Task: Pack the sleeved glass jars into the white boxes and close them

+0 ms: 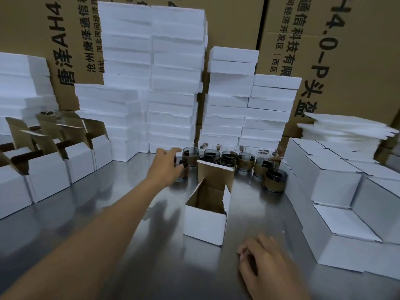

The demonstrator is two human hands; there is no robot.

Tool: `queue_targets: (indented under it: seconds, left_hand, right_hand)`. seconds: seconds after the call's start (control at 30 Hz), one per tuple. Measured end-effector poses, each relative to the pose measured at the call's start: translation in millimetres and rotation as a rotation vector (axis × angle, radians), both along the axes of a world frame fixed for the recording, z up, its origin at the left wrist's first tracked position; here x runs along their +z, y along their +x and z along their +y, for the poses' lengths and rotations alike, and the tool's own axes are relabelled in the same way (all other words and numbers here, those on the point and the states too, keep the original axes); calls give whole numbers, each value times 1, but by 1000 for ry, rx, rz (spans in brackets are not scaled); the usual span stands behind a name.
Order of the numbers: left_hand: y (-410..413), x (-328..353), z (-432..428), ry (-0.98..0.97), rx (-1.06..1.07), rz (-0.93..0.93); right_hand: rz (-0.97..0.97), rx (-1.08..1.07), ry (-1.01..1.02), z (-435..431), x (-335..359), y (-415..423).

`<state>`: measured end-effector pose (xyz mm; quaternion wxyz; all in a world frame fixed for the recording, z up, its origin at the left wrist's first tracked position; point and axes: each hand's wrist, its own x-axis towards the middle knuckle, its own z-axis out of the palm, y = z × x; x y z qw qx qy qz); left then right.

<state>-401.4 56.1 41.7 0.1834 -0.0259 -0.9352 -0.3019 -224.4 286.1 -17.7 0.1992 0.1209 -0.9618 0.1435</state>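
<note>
The left hand (pixel 166 164) reaches across the table (pixel 129 245) and curls round a jar (pixel 184 169) at the left end of the other jars (pixel 245 162), which are grouped by the far edge. The right hand (pixel 266 265) rests by the near edge with fingers loosely curled and holding nothing. The open box (pixel 205 221) stands just beyond it at the table's middle.

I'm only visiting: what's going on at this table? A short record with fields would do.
left hand: reaches to a jar at the group's left edge; grip unclear
right hand: rests on the table, holds nothing
open box: centre, lid up, no jar seen inside
jars: clustered behind the open box
closed boxes: on the right
</note>
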Motion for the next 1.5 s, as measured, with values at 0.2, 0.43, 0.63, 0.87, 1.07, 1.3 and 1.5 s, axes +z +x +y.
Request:
queue_targets:
  seconds: [0.2,0.43,0.63,0.87,1.07,1.3,1.5]
  left_hand:
    - [-32,-33,0,123,25,-161]
    - [-24,-47,0,186,62,-13]
    - [13,-41,-13,345,-16,45]
    - [98,30,-13,834,-148,276]
    - [173,23,19,992,-422,216]
    - [185,-28,50,1099,-501,-38]
    - [182,-41,56,985,-509,-166]
  right_hand:
    - [70,-1,-20,1,4,1]
    - [35,7,-41,2,-3,0]
    - [7,10,-73,7,-4,1]
    - [15,11,-103,8,-4,1]
    - [27,25,-118,7,-1,5]
    - [97,138,-756,-10,10,25]
    - [-78,304,-952,-24,20,40]
